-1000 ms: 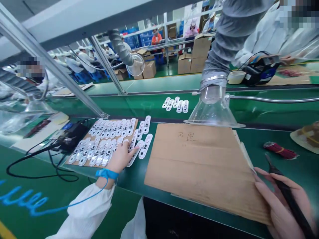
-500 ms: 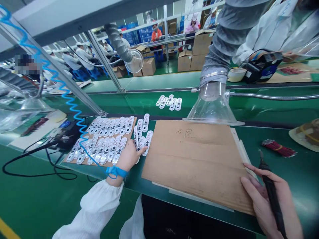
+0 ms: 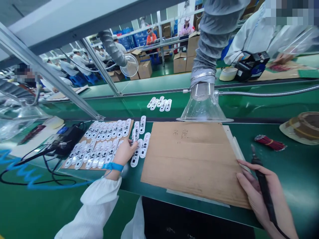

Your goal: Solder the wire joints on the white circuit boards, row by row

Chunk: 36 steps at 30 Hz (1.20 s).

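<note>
My left hand [image 3: 124, 152] reaches over the rows of white oblong circuit boards [image 3: 99, 146] laid on a brown card. Its fingertips pinch one white board [image 3: 134, 135] that stands tilted up among the loose boards beside the card. A blue wrist strap [image 3: 113, 166] with a coiled blue cord circles that wrist. My right hand [image 3: 261, 196] rests at the near right corner of a large brown cardboard sheet [image 3: 189, 156]. It grips a black soldering iron [image 3: 261, 181] with the tip pointing away from me.
A clear fume hood [image 3: 203, 108] on a grey hose hangs behind the cardboard. A black soldering station [image 3: 67, 141] with cables sits left. Red wire bundle [image 3: 270, 143] and a tape roll [image 3: 302, 126] lie right. Several white boards [image 3: 159, 103] ride the far belt; other workers beyond.
My left hand has slid right off the rows and lifted one white board on edge. The coiled blue cord has dropped to the left. My right hand has shifted slightly left with the iron.
</note>
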Each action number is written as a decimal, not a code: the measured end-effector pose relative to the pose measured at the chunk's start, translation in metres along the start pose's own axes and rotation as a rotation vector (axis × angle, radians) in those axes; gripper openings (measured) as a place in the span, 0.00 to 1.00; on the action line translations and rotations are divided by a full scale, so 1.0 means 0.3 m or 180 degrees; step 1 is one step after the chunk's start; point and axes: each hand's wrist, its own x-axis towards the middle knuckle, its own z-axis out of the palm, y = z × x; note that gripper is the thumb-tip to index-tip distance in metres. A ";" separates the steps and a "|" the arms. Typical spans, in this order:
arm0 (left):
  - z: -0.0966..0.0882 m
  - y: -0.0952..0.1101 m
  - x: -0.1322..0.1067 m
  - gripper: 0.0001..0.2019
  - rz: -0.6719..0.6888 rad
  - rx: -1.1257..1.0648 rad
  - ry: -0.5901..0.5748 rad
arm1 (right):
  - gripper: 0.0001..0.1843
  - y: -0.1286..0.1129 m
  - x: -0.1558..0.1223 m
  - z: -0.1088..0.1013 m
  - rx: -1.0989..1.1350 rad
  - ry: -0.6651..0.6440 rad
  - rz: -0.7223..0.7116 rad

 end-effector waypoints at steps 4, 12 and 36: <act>0.041 0.116 -0.087 0.17 0.0444 -0.0240 -0.0197 | 0.22 0.023 0.000 0.023 0.0294 -0.0102 0.0021; 0.093 0.164 -0.124 0.14 0.0855 -0.0208 -0.0288 | 0.26 0.011 0.000 0.018 0.0257 -0.0187 0.0187; -0.035 0.060 -0.048 0.23 0.0512 -0.0928 -0.0877 | 0.27 0.036 -0.017 0.020 0.0179 -0.0166 -0.0082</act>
